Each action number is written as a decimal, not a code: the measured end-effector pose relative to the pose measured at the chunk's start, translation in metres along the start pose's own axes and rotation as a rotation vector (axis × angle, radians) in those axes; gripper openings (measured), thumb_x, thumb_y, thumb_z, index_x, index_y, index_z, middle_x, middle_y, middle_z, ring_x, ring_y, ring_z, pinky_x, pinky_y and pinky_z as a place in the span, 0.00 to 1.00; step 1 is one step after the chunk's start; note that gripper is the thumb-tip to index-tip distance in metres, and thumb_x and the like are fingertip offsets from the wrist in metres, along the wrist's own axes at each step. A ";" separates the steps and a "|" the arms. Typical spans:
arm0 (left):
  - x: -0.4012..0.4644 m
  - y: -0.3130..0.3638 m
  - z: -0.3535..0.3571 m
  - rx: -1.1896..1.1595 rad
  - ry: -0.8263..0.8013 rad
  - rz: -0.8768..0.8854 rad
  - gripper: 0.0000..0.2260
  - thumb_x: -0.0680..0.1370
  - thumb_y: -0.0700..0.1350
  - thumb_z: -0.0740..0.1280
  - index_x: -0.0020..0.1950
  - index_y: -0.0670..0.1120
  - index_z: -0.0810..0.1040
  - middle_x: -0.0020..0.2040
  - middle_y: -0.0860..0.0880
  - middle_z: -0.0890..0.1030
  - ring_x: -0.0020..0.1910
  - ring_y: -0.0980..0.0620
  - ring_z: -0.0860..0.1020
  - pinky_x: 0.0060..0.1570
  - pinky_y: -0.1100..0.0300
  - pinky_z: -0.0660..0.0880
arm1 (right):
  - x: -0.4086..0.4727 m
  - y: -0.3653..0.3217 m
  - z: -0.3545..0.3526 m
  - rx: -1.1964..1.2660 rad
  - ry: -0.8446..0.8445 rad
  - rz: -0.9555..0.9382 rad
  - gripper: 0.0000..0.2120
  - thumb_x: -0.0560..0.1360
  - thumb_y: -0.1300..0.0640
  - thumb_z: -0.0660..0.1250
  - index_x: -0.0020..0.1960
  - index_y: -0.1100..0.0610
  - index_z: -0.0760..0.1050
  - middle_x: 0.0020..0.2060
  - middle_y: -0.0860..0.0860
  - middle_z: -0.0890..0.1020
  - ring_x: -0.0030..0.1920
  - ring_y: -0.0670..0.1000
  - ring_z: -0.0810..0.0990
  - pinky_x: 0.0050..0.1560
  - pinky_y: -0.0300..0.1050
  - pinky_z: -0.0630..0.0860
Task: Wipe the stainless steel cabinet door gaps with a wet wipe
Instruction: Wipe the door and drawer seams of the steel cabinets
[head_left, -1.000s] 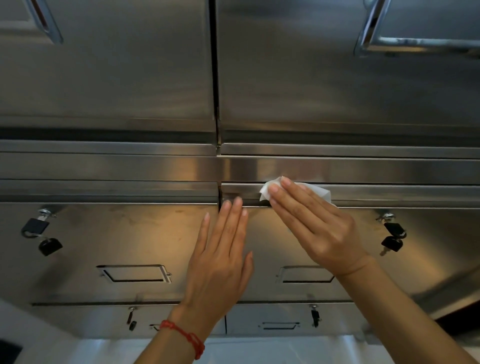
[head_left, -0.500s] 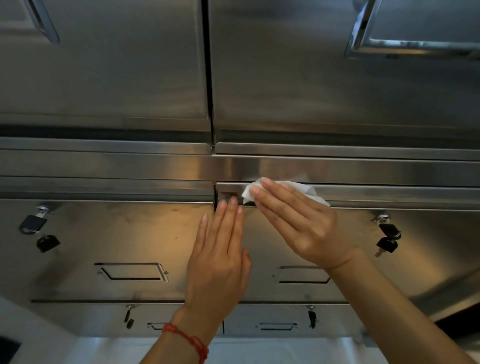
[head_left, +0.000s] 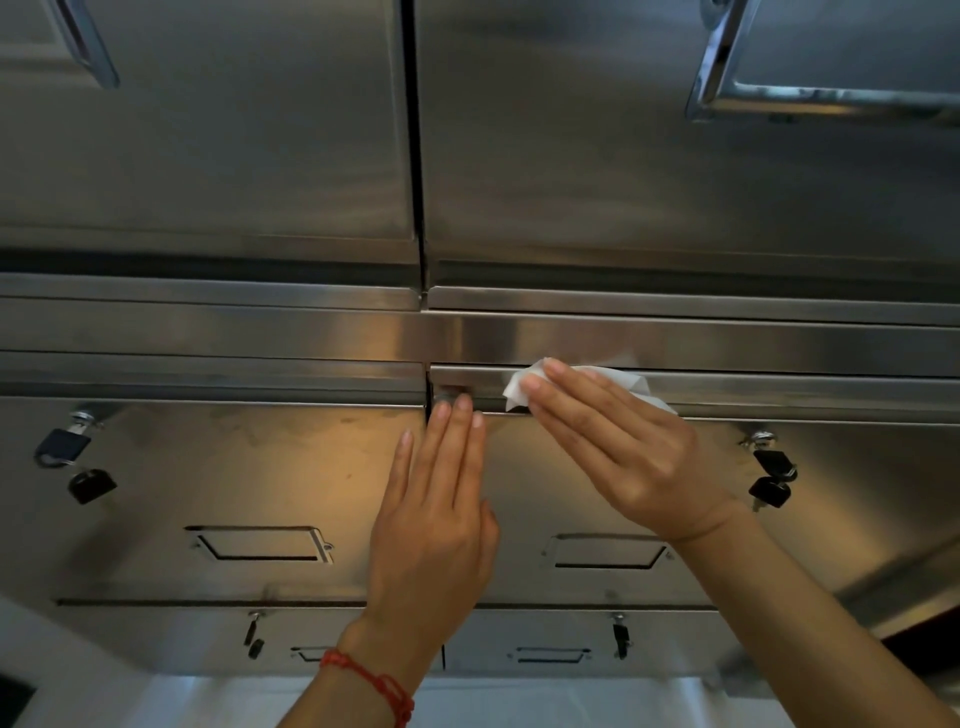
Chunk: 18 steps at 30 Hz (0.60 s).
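L hand (head_left: 436, 525) flat on the steel door face (head_left: 291, 467), fingers straight and together, red cord bracelet (head_left: 374, 686) on the wrist, fingertips at the vertical door gap (head_left: 428, 395). R hand (head_left: 613, 457) just right of it, fingers straight, pressing the white wet wipe (head_left: 613, 379) onto the door's top edge strip. Wipe sticks out past R fingertips. Padlock w/ keys (head_left: 65, 457) well left of L hand, more keys (head_left: 771, 475) right of R wrist. Upper doors w/ chrome handle (head_left: 810, 93) beyond both hands.

Two hands (head_left: 436, 525) — one wet wipe (head_left: 524, 387), four key locks (head_left: 78, 452), two red bracelets (head_left: 374, 680).
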<state>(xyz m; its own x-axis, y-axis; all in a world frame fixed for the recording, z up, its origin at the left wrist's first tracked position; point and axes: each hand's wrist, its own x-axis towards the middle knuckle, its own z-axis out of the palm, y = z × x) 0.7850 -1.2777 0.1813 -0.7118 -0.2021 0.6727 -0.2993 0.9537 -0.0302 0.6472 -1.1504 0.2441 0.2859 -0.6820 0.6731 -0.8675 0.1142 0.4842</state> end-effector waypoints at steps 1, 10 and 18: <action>0.000 0.000 0.000 0.005 0.001 0.003 0.25 0.72 0.42 0.61 0.69 0.35 0.67 0.70 0.38 0.65 0.70 0.40 0.64 0.67 0.40 0.60 | -0.003 0.001 -0.002 -0.006 -0.002 0.008 0.13 0.72 0.69 0.68 0.57 0.68 0.79 0.59 0.60 0.78 0.62 0.59 0.76 0.55 0.51 0.78; 0.001 0.000 -0.001 -0.008 0.018 0.001 0.26 0.71 0.40 0.63 0.68 0.34 0.68 0.70 0.38 0.67 0.70 0.40 0.64 0.66 0.40 0.62 | 0.002 0.002 -0.001 0.009 -0.016 -0.026 0.15 0.69 0.69 0.72 0.56 0.68 0.79 0.58 0.60 0.78 0.61 0.58 0.77 0.54 0.50 0.79; 0.001 -0.002 -0.001 -0.008 0.002 0.011 0.28 0.70 0.40 0.65 0.69 0.35 0.67 0.70 0.38 0.66 0.70 0.41 0.64 0.66 0.40 0.62 | -0.009 0.005 -0.007 0.002 -0.004 0.012 0.14 0.69 0.70 0.72 0.54 0.68 0.80 0.57 0.60 0.79 0.59 0.59 0.78 0.52 0.52 0.80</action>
<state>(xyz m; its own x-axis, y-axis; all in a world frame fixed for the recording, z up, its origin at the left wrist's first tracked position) 0.7854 -1.2799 0.1826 -0.7135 -0.1909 0.6741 -0.2861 0.9577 -0.0316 0.6429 -1.1389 0.2450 0.2736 -0.6834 0.6768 -0.8716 0.1215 0.4750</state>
